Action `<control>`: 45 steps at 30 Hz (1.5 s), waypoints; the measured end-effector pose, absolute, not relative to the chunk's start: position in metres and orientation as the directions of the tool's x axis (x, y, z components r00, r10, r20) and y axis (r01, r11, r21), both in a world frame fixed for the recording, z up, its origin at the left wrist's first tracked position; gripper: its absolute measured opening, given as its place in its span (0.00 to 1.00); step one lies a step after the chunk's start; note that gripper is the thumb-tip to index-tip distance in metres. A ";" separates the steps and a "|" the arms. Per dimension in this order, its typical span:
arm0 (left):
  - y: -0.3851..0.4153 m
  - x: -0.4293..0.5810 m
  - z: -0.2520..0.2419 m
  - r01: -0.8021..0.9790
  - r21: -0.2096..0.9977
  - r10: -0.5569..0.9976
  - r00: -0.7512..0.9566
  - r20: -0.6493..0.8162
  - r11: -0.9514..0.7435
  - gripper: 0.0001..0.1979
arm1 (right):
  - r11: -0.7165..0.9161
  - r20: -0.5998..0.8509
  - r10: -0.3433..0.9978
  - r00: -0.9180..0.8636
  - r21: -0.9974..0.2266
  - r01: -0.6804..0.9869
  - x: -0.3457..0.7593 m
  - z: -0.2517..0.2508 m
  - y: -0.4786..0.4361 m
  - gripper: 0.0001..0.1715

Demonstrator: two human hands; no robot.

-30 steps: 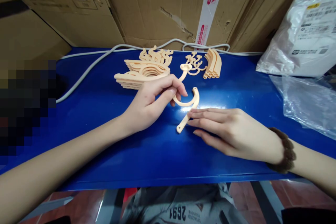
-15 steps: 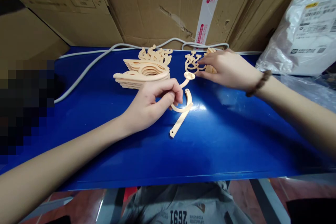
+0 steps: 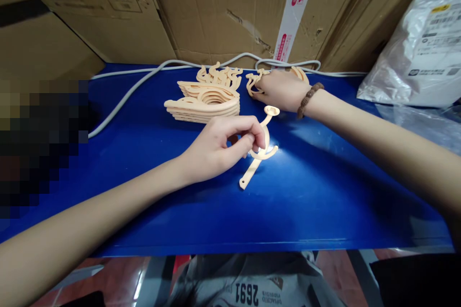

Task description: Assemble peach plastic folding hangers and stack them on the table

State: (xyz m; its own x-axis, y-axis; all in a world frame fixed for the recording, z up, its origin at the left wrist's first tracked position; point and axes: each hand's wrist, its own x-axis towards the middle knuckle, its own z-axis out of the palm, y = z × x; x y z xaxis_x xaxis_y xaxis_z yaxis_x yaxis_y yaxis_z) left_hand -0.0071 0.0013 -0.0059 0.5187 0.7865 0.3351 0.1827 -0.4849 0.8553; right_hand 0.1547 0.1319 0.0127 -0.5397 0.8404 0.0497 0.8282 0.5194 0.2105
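Note:
On the blue table (image 3: 201,201) my left hand (image 3: 219,146) pinches a peach plastic hook-shaped piece (image 3: 264,146), with a thin strip part (image 3: 250,175) lying under it. My right hand (image 3: 283,88), with a bead bracelet at the wrist, reaches to the back of the table and rests on a small pile of curly peach pieces (image 3: 252,84); its fingers curl over them and are mostly hidden. A stack of large curved peach pieces (image 3: 203,100) sits just left of it. Curved strips (image 3: 301,73) show behind the right hand.
Cardboard boxes (image 3: 223,9) wall off the back of the table. A white cable (image 3: 144,81) runs along the back edge. A white plastic bag (image 3: 421,43) and clear film (image 3: 425,124) lie at the right. A blurred patch covers the left side.
My right hand left the strip near the table's middle and reached back onto the small curly pieces. My left hand kept its pinch and turned the hook piece slightly.

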 end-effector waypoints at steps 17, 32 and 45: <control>-0.003 0.025 0.006 0.145 0.986 0.886 0.464 0.002 -0.079 0.07 | 0.795 0.328 0.539 -0.776 0.106 0.597 0.228 0.026 0.009 0.20; 0.000 0.031 -0.010 0.925 0.217 0.941 0.271 0.202 -0.312 0.18 | 0.207 0.063 0.895 -0.442 -0.936 0.285 0.226 0.002 0.014 0.16; -0.008 0.023 -0.010 0.877 0.263 0.915 0.380 0.135 -0.403 0.04 | 0.047 -0.026 0.927 -0.373 -0.982 0.185 0.230 -0.010 0.025 0.09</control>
State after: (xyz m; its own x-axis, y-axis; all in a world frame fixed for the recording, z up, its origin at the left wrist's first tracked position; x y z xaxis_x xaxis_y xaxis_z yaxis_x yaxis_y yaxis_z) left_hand 0.0229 -0.0079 -0.0101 0.3799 0.9152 0.1346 0.8769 -0.4026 0.2626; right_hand 0.2303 0.0250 -0.0099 -0.3733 0.9273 -0.0261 0.1848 0.0467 -0.9817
